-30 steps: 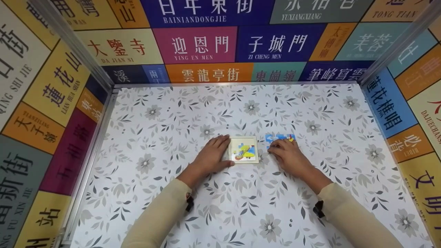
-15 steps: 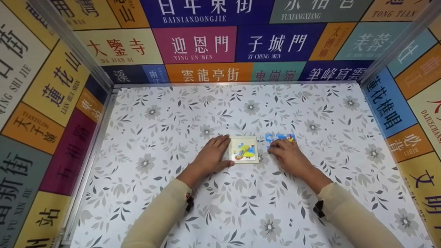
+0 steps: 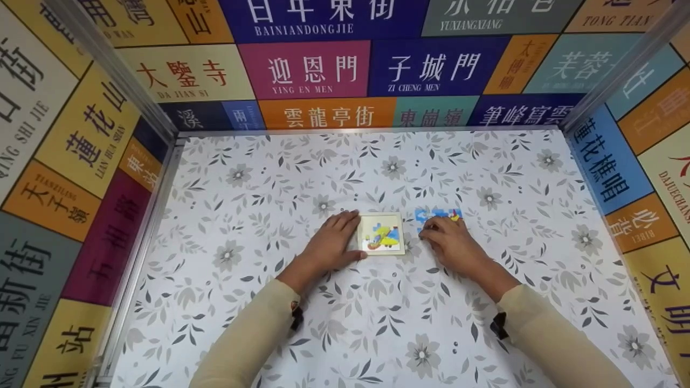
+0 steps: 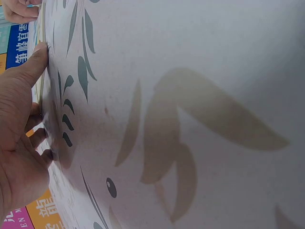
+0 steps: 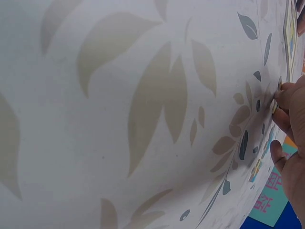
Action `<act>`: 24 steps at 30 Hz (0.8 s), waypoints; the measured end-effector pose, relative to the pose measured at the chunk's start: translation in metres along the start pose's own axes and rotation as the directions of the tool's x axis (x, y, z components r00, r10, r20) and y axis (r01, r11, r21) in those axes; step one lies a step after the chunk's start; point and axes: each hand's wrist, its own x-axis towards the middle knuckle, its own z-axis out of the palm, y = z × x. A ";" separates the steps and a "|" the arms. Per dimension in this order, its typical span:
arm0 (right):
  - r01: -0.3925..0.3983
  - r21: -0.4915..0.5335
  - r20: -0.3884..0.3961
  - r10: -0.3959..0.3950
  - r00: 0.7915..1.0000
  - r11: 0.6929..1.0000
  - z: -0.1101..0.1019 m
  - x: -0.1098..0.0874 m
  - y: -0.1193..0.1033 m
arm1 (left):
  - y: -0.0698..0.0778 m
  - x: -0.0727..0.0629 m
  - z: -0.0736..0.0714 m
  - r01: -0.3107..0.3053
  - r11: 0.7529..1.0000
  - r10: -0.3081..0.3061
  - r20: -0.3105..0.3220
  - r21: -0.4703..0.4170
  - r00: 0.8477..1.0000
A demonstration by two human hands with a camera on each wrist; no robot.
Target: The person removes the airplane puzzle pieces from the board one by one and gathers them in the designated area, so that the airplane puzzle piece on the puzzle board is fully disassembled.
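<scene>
Left hand [image 3: 330,243] touches puzzle frame [image 3: 400,231]; right hand [image 3: 454,246] pinches piece [image 5: 274,107]

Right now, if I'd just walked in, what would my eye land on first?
Probably the colorful wall panels with large Chinese characters, standing behind and along both sides of the white floral tabletop. Next, perhaps, the small puzzle frame with its yellow picture near the table's middle, the left hand at its left edge. To its right, bright blue puzzle pieces lie partly hidden by the right hand.
</scene>
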 end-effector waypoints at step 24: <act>0.024 0.050 -0.011 -0.024 1.000 0.998 0.000 0.011 -0.007 | -0.001 0.001 0.001 0.015 1.000 -0.015 0.017 0.011 1.000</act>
